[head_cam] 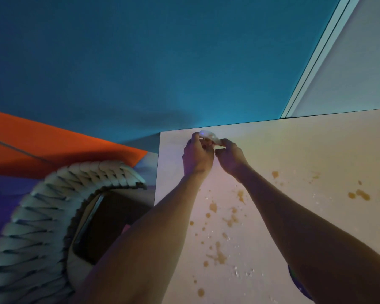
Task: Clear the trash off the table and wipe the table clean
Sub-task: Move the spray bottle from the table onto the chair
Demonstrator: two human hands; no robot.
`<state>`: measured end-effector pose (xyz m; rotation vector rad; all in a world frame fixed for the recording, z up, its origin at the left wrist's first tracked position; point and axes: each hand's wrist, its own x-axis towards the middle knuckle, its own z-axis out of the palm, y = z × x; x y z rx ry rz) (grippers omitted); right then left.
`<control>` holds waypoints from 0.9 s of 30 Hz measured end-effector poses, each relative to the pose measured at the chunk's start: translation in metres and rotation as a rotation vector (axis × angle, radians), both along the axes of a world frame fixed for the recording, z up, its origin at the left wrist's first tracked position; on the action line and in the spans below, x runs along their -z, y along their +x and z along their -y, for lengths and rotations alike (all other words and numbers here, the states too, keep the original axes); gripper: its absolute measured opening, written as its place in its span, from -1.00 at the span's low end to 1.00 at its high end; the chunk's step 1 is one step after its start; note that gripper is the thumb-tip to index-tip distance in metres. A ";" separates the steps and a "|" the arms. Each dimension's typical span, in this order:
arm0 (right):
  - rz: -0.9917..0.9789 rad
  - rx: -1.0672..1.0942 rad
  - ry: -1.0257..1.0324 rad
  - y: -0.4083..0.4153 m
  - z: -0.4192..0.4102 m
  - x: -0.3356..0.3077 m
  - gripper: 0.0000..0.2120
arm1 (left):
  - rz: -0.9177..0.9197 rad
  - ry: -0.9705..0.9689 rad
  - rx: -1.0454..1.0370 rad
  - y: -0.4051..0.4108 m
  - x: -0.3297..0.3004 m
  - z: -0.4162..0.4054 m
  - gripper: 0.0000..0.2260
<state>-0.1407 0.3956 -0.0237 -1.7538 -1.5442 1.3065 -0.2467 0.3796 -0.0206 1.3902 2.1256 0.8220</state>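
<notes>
Forearms reach across the stained table (pixel 294 150) to its far-left corner — left hand (pixel 196 157) and right hand (pixel 230 157) both pinch a pale scrap (pixel 207 135) between them.

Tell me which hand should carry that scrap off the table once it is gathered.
Probably the left hand. Both hands pinch the pale scrap near the table's far left corner, but the left is nearer the table's left edge. The right hand lies nearer the brown stains.
</notes>
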 end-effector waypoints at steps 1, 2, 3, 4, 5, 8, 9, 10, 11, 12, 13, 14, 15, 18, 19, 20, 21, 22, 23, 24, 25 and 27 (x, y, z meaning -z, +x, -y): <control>-0.007 -0.001 0.018 0.000 0.008 -0.003 -0.66 | 0.012 0.001 -0.008 0.000 -0.004 0.007 -0.75; -0.012 -0.005 0.035 -0.001 0.015 -0.004 -0.68 | 0.026 0.005 -0.016 -0.001 -0.005 0.013 -0.77; -0.012 -0.015 0.054 0.000 0.023 -0.008 -0.69 | 0.036 0.011 -0.022 -0.001 -0.009 0.020 -0.78; -0.010 -0.018 0.068 0.000 0.031 -0.011 -0.70 | 0.039 0.019 -0.026 -0.001 -0.012 0.028 -0.78; -0.007 -0.021 0.076 0.001 0.040 -0.016 -0.72 | 0.035 0.024 -0.025 -0.001 -0.016 0.037 -0.78; -0.025 -0.023 0.104 0.003 0.065 -0.028 -0.74 | 0.021 0.052 -0.020 0.000 -0.026 0.062 -0.76; -0.041 -0.021 0.117 0.004 0.075 -0.034 -0.74 | 0.018 0.061 -0.021 0.000 -0.031 0.071 -0.75; -0.056 -0.023 0.131 0.004 0.086 -0.041 -0.74 | 0.020 0.077 -0.024 -0.001 -0.036 0.083 -0.75; -0.064 -0.026 0.137 0.005 0.094 -0.045 -0.74 | 0.020 0.084 -0.027 -0.001 -0.040 0.092 -0.75; -0.069 -0.035 0.137 0.006 0.104 -0.049 -0.74 | 0.023 0.089 -0.034 -0.001 -0.042 0.103 -0.74; -0.068 -0.042 0.135 0.008 0.112 -0.051 -0.74 | 0.022 0.093 -0.042 0.000 -0.045 0.113 -0.74; -0.067 -0.051 0.142 0.009 0.123 -0.055 -0.75 | 0.023 0.102 -0.051 0.001 -0.049 0.126 -0.73; -0.067 -0.057 0.152 0.011 0.134 -0.058 -0.76 | 0.025 0.106 -0.061 0.001 -0.053 0.138 -0.73; -0.096 -0.088 0.169 0.013 0.169 -0.068 -0.78 | 0.032 0.126 -0.103 0.003 -0.064 0.180 -0.74; -0.111 -0.093 0.162 0.013 0.179 -0.068 -0.78 | 0.029 0.134 -0.118 0.004 -0.065 0.192 -0.75; -0.127 -0.109 0.158 0.013 0.192 -0.071 -0.78 | 0.033 0.146 -0.135 0.004 -0.067 0.205 -0.74; -0.136 -0.129 0.158 0.013 0.205 -0.073 -0.79 | 0.022 0.151 -0.154 0.005 -0.070 0.219 -0.74; -0.146 -0.153 0.164 0.012 0.219 -0.076 -0.80 | 0.015 0.154 -0.178 0.004 -0.073 0.235 -0.72; -0.153 -0.171 0.170 0.012 0.231 -0.078 -0.80 | 0.003 0.160 -0.203 0.005 -0.075 0.249 -0.69; -0.169 -0.186 0.172 0.010 0.242 -0.078 -0.78 | 0.009 0.167 -0.223 0.004 -0.077 0.264 -0.66; -0.183 -0.197 0.166 0.010 0.255 -0.079 -0.76 | 0.025 0.175 -0.243 0.005 -0.081 0.280 -0.64; -0.200 -0.224 0.145 0.007 0.275 -0.077 -0.70 | 0.041 0.184 -0.276 0.004 -0.085 0.305 -0.67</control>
